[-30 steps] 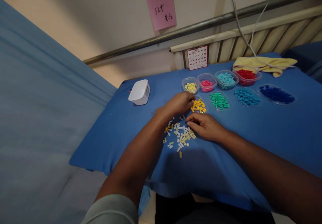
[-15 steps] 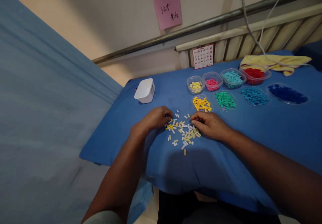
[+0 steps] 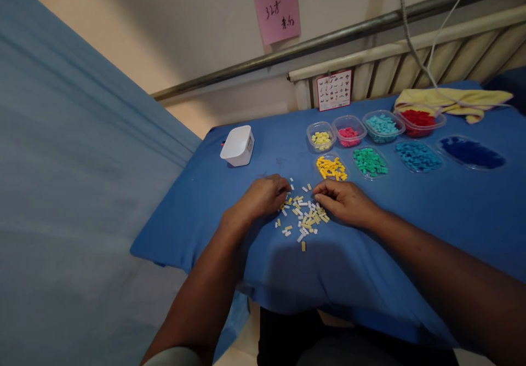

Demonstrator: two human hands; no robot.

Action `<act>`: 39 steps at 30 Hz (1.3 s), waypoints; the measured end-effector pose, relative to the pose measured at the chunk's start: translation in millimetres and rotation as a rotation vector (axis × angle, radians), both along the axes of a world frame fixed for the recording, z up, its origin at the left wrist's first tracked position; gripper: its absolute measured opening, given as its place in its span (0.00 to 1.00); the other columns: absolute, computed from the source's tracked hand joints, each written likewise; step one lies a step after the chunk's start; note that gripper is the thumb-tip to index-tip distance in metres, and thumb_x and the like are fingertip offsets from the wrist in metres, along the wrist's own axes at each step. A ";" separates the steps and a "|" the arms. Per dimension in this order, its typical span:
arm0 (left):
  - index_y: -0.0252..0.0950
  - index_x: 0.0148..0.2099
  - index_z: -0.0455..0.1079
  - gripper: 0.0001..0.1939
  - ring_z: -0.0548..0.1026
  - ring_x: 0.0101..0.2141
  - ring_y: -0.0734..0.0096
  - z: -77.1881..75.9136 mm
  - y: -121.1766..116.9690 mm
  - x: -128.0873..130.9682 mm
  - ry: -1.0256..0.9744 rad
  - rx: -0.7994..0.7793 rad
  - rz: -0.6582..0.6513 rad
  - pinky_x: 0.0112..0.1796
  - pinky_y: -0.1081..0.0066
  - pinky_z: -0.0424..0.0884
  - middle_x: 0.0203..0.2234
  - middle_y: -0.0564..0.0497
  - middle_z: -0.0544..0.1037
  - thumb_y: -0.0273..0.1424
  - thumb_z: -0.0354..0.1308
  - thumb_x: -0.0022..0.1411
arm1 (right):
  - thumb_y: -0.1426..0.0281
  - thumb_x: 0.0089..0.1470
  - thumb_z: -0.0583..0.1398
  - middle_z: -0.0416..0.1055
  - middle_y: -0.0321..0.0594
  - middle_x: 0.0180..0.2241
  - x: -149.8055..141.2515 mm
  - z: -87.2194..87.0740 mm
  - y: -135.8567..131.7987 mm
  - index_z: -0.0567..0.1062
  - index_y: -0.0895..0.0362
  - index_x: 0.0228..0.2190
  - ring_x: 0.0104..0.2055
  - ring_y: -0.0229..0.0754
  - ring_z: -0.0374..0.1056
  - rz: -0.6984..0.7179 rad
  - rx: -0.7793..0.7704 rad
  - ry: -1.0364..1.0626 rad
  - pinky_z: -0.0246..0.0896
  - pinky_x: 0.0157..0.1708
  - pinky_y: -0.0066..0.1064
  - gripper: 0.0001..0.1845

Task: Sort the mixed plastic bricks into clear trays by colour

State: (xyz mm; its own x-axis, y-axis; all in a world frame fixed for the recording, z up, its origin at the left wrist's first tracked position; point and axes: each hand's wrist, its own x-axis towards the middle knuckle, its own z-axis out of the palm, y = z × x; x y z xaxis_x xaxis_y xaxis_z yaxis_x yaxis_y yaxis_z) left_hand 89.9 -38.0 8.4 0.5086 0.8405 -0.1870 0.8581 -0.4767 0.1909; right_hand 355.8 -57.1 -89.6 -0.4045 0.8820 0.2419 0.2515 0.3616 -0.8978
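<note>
Small white, pale yellow and orange-yellow plastic pieces [image 3: 310, 221] lie loosely scattered on the blue cloth in front of me. At the left side of this pile, my left hand [image 3: 267, 195] has its fingers curled down and closed over some pieces; what is between the fingertips is hidden. My right hand [image 3: 345, 201] rests at the pile's right edge, thumb and forefinger brought together. Anything in that pinch is too small to make out. Just beyond the right hand sits a clear tub of orange-yellow pieces [image 3: 332, 167].
Clear tubs hold pale yellow [image 3: 321, 140], pink [image 3: 349, 136], light blue [image 3: 382, 125], red [image 3: 418, 122], green [image 3: 370, 161], teal [image 3: 418, 156] and dark blue pieces [image 3: 472, 152]. A white box [image 3: 238, 147] stands back left. A yellow cloth [image 3: 456, 100] lies back right, beneath a hanging cord.
My left hand has moved slightly right over the pile and now covers some orange-yellow pieces that showed before. My right hand has hardly moved. The view has shifted a little.
</note>
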 end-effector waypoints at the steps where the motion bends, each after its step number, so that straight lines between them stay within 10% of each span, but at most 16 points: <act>1: 0.38 0.52 0.83 0.14 0.81 0.45 0.60 -1.0 -0.7 2.1 0.010 0.001 -0.043 0.47 0.66 0.73 0.47 0.44 0.85 0.25 0.58 0.70 | 0.64 0.68 0.63 0.85 0.37 0.37 0.0 -0.1 0.1 0.82 0.49 0.42 0.38 0.46 0.79 0.000 -0.002 0.000 0.71 0.40 0.39 0.06; 15: 0.36 0.44 0.80 0.08 0.79 0.37 0.62 3.9 -3.9 27.7 0.149 -0.050 -0.029 0.35 0.67 0.64 0.41 0.44 0.85 0.25 0.59 0.69 | 0.66 0.68 0.63 0.83 0.37 0.35 -0.8 4.9 -0.2 0.81 0.50 0.41 0.36 0.44 0.77 0.013 0.019 -0.008 0.69 0.39 0.37 0.05; 29: 0.35 0.52 0.81 0.12 0.81 0.42 0.64 -16.9 71.5 105.8 -0.220 0.013 -0.075 0.43 0.70 0.73 0.45 0.47 0.86 0.24 0.60 0.70 | 0.67 0.68 0.62 0.82 0.35 0.34 -0.5 1.9 2.0 0.80 0.51 0.41 0.33 0.42 0.75 0.030 0.064 0.018 0.66 0.35 0.34 0.05; 39: 0.36 0.49 0.84 0.10 0.81 0.41 0.65 13.3 14.7 5.7 -0.188 -0.001 0.143 0.45 0.68 0.74 0.44 0.46 0.86 0.27 0.62 0.70 | 0.65 0.68 0.64 0.84 0.36 0.35 -0.1 1.1 0.3 0.82 0.50 0.42 0.36 0.44 0.78 0.007 0.023 0.009 0.69 0.39 0.37 0.05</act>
State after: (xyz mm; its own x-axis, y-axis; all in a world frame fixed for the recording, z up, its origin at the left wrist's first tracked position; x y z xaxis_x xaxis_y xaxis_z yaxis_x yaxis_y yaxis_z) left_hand 95.7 -23.3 21.6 0.4104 0.9062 -0.1013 0.8662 -0.3527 0.3539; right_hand 355.7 -56.8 -88.6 -0.4083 0.8733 0.2659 0.2414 0.3842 -0.8911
